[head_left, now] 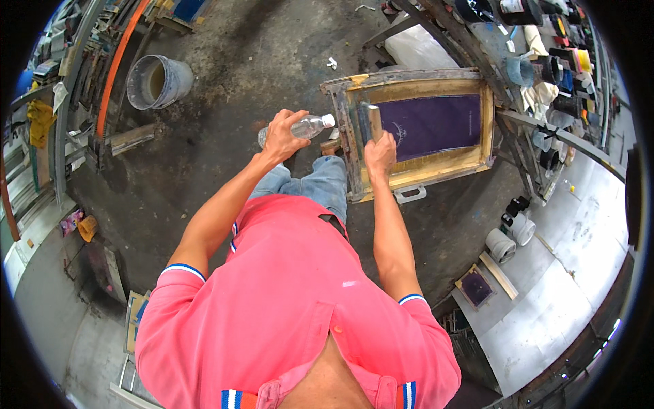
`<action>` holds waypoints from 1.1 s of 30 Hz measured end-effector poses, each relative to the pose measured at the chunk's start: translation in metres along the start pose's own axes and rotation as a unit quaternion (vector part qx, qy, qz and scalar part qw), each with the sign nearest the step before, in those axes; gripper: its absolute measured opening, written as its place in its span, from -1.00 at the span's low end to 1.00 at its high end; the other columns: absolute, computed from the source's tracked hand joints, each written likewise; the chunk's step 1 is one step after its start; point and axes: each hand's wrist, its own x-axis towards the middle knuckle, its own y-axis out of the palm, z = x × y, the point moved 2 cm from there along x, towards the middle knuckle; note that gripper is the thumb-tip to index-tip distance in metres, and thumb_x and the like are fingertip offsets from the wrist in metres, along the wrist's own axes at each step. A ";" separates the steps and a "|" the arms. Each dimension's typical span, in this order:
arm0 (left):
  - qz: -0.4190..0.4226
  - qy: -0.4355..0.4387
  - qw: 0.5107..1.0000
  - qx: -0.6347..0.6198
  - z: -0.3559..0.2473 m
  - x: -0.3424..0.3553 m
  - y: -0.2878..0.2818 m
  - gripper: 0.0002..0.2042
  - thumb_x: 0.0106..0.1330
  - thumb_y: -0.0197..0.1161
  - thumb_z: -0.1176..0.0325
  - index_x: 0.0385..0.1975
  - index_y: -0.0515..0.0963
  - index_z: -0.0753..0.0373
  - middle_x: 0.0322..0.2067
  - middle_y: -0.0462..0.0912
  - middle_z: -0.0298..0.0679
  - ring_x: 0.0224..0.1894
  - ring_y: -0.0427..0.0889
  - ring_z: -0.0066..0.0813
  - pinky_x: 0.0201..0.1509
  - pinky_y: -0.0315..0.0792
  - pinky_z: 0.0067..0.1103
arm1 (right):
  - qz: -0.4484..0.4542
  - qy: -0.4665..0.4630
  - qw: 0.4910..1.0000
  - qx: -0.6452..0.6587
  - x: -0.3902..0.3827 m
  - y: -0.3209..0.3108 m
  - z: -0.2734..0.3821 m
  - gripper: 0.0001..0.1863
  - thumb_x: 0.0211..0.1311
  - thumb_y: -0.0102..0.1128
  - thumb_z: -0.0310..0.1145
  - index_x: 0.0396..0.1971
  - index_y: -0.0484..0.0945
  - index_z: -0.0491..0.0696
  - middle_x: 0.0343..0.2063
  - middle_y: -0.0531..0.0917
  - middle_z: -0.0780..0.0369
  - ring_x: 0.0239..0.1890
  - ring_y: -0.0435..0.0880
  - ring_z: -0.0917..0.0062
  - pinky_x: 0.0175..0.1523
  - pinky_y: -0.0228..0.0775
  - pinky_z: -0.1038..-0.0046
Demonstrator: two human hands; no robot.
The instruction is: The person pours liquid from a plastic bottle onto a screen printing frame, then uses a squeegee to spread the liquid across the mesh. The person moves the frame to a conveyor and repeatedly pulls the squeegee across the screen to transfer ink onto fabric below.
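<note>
**Bottle in one hand, squeegee in the other, at a printing frame**

The wooden screen frame with its purple mesh fills the upper centre-right, tilted. A grey bucket stands well apart at upper left. The left hand is wrapped around a clear plastic bottle — its white cap points right, toward the frame. The right hand is closed on a wooden squeegee at the frame's left edge — the squeegee sticks up above the fingers.
</note>
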 end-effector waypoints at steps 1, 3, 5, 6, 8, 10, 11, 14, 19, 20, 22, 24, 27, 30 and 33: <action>0.002 0.001 1.000 0.000 0.001 0.000 0.001 -0.38 -0.17 0.50 0.39 0.07 0.61 0.09 -0.09 0.57 -0.11 0.04 0.56 -0.08 0.16 0.47 -0.30 | 0.033 0.009 0.999 0.013 -0.007 -0.003 -0.001 -0.74 0.00 0.20 -0.46 -0.24 0.54 -0.16 -0.19 0.60 0.07 -0.02 0.56 0.09 0.02 0.44 0.08; 0.009 -0.001 1.000 -0.007 0.002 -0.003 0.001 -0.35 -0.17 0.52 0.36 0.09 0.59 0.12 -0.09 0.55 -0.07 0.04 0.53 -0.05 0.14 0.45 -0.28 | 0.020 0.000 1.000 0.021 -0.028 -0.008 -0.006 -0.72 0.00 0.20 -0.47 -0.22 0.54 -0.16 -0.20 0.60 0.07 -0.03 0.57 0.09 0.03 0.44 0.08; 0.011 0.000 1.000 -0.009 0.002 -0.001 -0.001 -0.34 -0.17 0.53 0.35 0.11 0.58 0.13 -0.10 0.55 -0.06 0.04 0.51 -0.03 0.13 0.44 -0.26 | 0.035 -0.002 0.999 0.015 -0.039 -0.003 -0.017 -0.66 -0.01 0.19 -0.47 -0.16 0.56 -0.18 -0.19 0.61 0.07 -0.03 0.57 0.08 0.06 0.43 0.09; 0.011 0.000 1.000 -0.009 0.001 -0.002 0.000 -0.34 -0.17 0.53 0.34 0.11 0.58 0.13 -0.10 0.54 -0.05 0.04 0.51 -0.03 0.13 0.44 -0.26 | 0.043 0.005 0.999 0.014 -0.037 -0.002 -0.020 -0.65 -0.01 0.20 -0.46 -0.15 0.56 -0.18 -0.19 0.61 0.07 -0.03 0.57 0.08 0.07 0.43 0.10; 0.012 0.004 1.000 -0.014 0.000 -0.002 0.003 -0.33 -0.17 0.53 0.34 0.11 0.58 0.12 -0.10 0.55 -0.05 0.04 0.51 -0.03 0.13 0.44 -0.26 | 0.057 0.020 0.998 0.011 -0.028 0.001 -0.025 -0.63 -0.01 0.20 -0.46 -0.12 0.56 -0.19 -0.17 0.61 0.06 -0.03 0.57 0.08 0.08 0.43 0.11; 0.015 0.010 1.000 -0.015 0.002 -0.004 0.003 -0.33 -0.17 0.53 0.33 0.12 0.58 0.12 -0.10 0.55 -0.05 0.04 0.51 -0.04 0.13 0.44 -0.26 | -0.009 0.018 1.000 0.023 -0.017 0.006 -0.026 -0.64 0.00 0.21 -0.44 -0.14 0.56 -0.20 -0.17 0.62 0.05 -0.04 0.58 0.09 0.08 0.43 0.11; 0.015 0.007 1.000 -0.010 0.004 -0.006 0.003 -0.33 -0.17 0.53 0.33 0.12 0.58 0.11 -0.10 0.55 -0.06 0.04 0.51 -0.03 0.13 0.44 -0.26 | -0.016 0.027 0.999 0.028 -0.008 0.007 -0.022 -0.64 0.00 0.21 -0.44 -0.14 0.56 -0.20 -0.17 0.62 0.05 -0.04 0.58 0.09 0.07 0.44 0.11; 0.016 0.006 1.000 0.004 0.004 0.000 0.004 -0.32 -0.17 0.53 0.32 0.12 0.58 0.10 -0.10 0.55 -0.07 0.04 0.51 -0.04 0.13 0.43 -0.25 | 0.013 0.023 1.000 0.014 -0.002 0.001 -0.005 -0.66 0.02 0.22 -0.42 -0.15 0.56 -0.20 -0.18 0.63 0.03 -0.05 0.59 0.07 0.06 0.44 0.11; 0.015 -0.032 0.999 0.039 -0.006 -0.001 0.003 -0.37 -0.16 0.49 0.38 0.08 0.61 0.07 -0.09 0.57 -0.07 0.05 0.55 -0.03 0.16 0.46 -0.26 | 0.060 0.036 0.997 0.023 -0.047 -0.004 -0.032 -0.67 0.01 0.20 -0.44 -0.16 0.55 -0.18 -0.20 0.61 0.03 -0.05 0.58 0.04 0.06 0.42 0.06; 0.016 -0.031 0.999 0.038 -0.006 0.000 0.003 -0.37 -0.17 0.49 0.38 0.08 0.61 0.07 -0.09 0.57 -0.07 0.05 0.55 -0.03 0.16 0.46 -0.26 | 0.058 0.055 0.996 0.030 -0.050 -0.004 -0.038 -0.67 0.01 0.19 -0.44 -0.16 0.55 -0.18 -0.20 0.61 0.04 -0.05 0.58 0.04 0.06 0.42 0.05; 0.029 -0.024 0.999 0.038 -0.008 0.001 0.006 -0.37 -0.17 0.49 0.36 0.08 0.61 0.08 -0.10 0.57 -0.07 0.05 0.55 -0.03 0.15 0.46 -0.26 | 0.025 0.057 0.998 0.028 -0.049 0.000 -0.045 -0.67 0.00 0.19 -0.43 -0.17 0.55 -0.19 -0.20 0.61 0.05 -0.05 0.57 0.04 0.05 0.42 0.04; 0.030 -0.007 0.999 0.043 -0.009 0.003 0.007 -0.37 -0.17 0.50 0.36 0.08 0.61 0.09 -0.10 0.58 -0.07 0.05 0.55 -0.02 0.14 0.46 -0.26 | -0.029 0.059 0.997 0.037 -0.031 0.009 -0.041 -0.68 0.00 0.19 -0.43 -0.19 0.55 -0.19 -0.21 0.61 0.05 -0.05 0.57 0.05 0.04 0.42 0.04; 0.039 0.005 0.998 0.039 -0.007 0.001 0.010 -0.34 -0.16 0.52 0.31 0.11 0.59 0.08 -0.10 0.54 -0.07 0.04 0.52 -0.03 0.12 0.42 -0.24 | -0.022 0.063 0.997 0.044 -0.002 0.004 -0.011 -0.68 -0.01 0.15 -0.40 -0.20 0.58 -0.19 -0.21 0.66 0.00 -0.10 0.61 -0.02 0.02 0.44 0.06; 0.036 0.017 0.998 0.038 -0.005 0.003 0.013 -0.34 -0.16 0.52 0.30 0.11 0.59 0.07 -0.10 0.53 -0.06 0.02 0.51 -0.03 0.12 0.42 -0.22 | 0.029 0.035 0.999 0.030 -0.006 0.005 -0.008 -0.72 -0.01 0.18 -0.42 -0.24 0.57 -0.17 -0.22 0.63 0.05 -0.09 0.60 0.06 0.02 0.46 0.08; 0.026 0.009 0.999 0.025 -0.008 0.003 0.015 -0.35 -0.18 0.52 0.33 0.09 0.60 0.08 -0.09 0.55 -0.05 0.04 0.54 -0.01 0.14 0.45 -0.24 | 0.044 -0.014 0.999 -0.021 -0.013 -0.008 -0.019 -0.74 -0.01 0.21 -0.43 -0.25 0.57 -0.14 -0.23 0.61 0.09 -0.10 0.60 0.11 -0.01 0.48 0.09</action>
